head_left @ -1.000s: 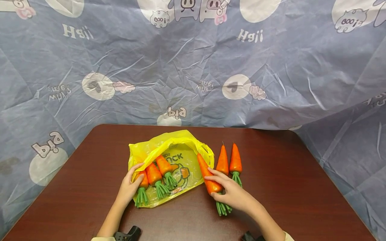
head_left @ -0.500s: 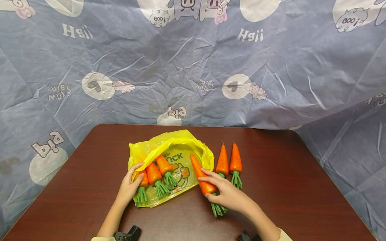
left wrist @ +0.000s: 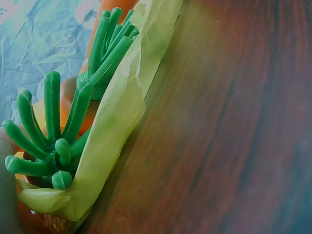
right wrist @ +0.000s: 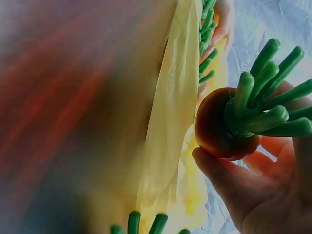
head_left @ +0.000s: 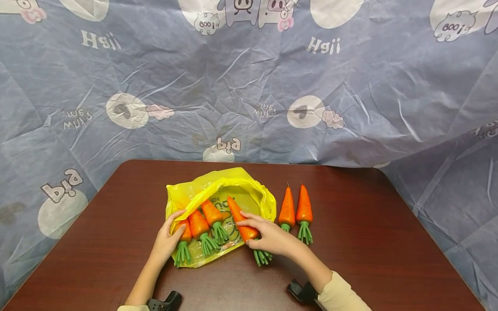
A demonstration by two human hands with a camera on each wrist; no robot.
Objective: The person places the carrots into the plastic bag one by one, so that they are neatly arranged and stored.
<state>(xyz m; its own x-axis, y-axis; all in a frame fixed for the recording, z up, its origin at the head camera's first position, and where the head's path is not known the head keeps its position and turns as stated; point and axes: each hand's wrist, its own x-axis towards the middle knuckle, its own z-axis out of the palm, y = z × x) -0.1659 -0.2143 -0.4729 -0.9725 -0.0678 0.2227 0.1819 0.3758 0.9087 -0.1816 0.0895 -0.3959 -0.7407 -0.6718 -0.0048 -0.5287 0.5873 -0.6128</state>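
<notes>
A yellow plastic bag (head_left: 229, 183) lies on the brown table (head_left: 369, 224) with three orange toy carrots (head_left: 200, 224) on it, green tops toward me. My left hand (head_left: 168, 239) rests on the bag's left edge, fingers against the leftmost carrot (head_left: 186, 235). My right hand (head_left: 270, 237) grips a fourth carrot (head_left: 240, 220) and holds it over the bag beside the others. In the right wrist view my fingers (right wrist: 229, 183) wrap that carrot's orange end (right wrist: 217, 126). The left wrist view shows green tops (left wrist: 53, 141) above the bag's edge (left wrist: 112, 131).
Two more carrots (head_left: 295, 209) lie side by side on the table just right of the bag. A blue printed sheet (head_left: 249, 82) hangs behind and around the table. Bare tabletop stretches to the left, right and front.
My right hand has carried its carrot leftward from beside the two loose carrots onto the bag, next to the three there. The left hand has stayed put.
</notes>
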